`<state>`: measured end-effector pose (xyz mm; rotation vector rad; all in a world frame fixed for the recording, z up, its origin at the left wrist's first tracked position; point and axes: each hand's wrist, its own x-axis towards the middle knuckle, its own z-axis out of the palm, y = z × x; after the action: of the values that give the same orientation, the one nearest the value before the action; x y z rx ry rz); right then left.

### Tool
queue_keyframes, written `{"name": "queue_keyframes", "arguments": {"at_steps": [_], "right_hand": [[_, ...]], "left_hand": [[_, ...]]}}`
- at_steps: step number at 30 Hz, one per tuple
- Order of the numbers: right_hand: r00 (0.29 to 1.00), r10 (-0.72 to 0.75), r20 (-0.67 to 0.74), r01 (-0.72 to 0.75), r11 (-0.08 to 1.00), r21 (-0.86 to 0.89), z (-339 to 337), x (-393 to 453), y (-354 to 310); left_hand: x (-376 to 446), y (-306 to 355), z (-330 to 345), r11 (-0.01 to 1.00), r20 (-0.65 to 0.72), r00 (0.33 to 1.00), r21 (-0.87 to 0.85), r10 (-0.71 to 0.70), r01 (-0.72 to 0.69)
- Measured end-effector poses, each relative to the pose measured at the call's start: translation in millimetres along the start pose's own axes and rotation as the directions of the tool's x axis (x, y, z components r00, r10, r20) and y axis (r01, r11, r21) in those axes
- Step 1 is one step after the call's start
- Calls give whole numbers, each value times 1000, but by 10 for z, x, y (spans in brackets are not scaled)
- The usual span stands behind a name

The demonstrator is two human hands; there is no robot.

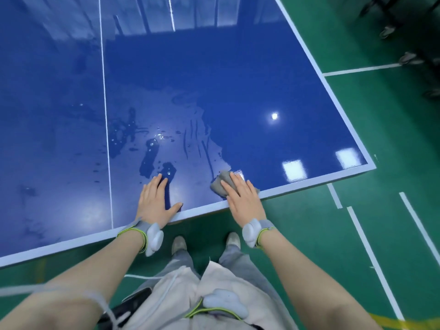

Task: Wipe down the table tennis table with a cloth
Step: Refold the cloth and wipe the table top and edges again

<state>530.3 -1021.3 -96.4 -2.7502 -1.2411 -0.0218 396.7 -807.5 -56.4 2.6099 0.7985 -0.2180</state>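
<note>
The blue table tennis table [214, 79] fills the upper view, its white-edged near side running just in front of me. A grey cloth [220, 184] lies on the table close to that edge. My right hand [242, 198] presses flat on the cloth with straight fingers. To its left, my left hand [154, 201] rests flat on the bare table surface, thumb spread toward the edge. Wet streaks and droplets [166, 144] glisten on the surface beyond both hands.
A white centre line [106, 115] runs down the table left of my hands. The table's right corner [371, 164] is near. Green floor with white lines [371, 246] surrounds it. Feet of other people [409, 58] show at the far right.
</note>
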Motion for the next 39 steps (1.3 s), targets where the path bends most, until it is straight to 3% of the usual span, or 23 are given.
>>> {"name": "queue_keyframes", "arguments": {"at_steps": [2,4,6,7,9,11,13,16,17,19,21,24,27,31,35,37,39], "right_hand": [[986,161,-34,-161,987,24,-15,-6,114],[902,427,-66,-422,903,81,-54,28,-21],[819,573,-34,-562,812,155,-59,108,-280],[812,583,5,-574,799,179,-74,147,-422],[874,486,12,-482,864,144,-50,187,-709],[920,342,190,-365,925,103,-73,197,-977],[938,209,278,-246,963,105,-83,187,-1149],[984,-16,175,4,998,66,2,129,-919],[988,-32,149,23,998,60,-3,135,-803],[983,132,130,-143,987,71,-27,184,-692],[930,356,91,-364,925,111,-71,226,-755],[820,526,226,-559,821,120,-106,350,-982],[834,483,268,-526,842,120,-121,401,-1254],[922,218,320,-276,949,150,-107,342,-1452],[928,73,364,-118,988,103,-195,396,-1154],[914,181,364,-206,978,31,-208,448,-977],[842,412,348,-438,899,-6,-216,504,-869]], "left_hand": [[43,-82,-37,1000,-2,1000,-8,1,-1],[81,-175,-66,1000,-7,1000,-23,-15,15],[118,-256,-88,999,-14,999,-36,-33,32],[129,-294,-98,998,-15,999,-43,-42,41],[138,-373,-115,998,-6,999,-43,-40,40],[139,-431,-132,999,8,1000,-39,-5,5],[143,-507,-161,998,25,999,-43,36,-35],[170,-576,-183,995,68,993,-43,97,-95],[179,-609,-199,993,80,990,-37,115,-113],[182,-705,-238,989,92,985,-17,149,-148],[179,-762,-252,983,101,978,-5,184,-184],[180,-774,-263,981,116,974,-17,193,-193],[178,-797,-297,975,129,967,-40,220,-217],[162,-821,-328,966,155,954,-30,258,-256],[177,-857,-373,953,167,938,-40,303,-301],[175,-880,-387,953,178,936,-56,304,-299],[158,-897,-383,948,178,931,-55,318,-313]]}}
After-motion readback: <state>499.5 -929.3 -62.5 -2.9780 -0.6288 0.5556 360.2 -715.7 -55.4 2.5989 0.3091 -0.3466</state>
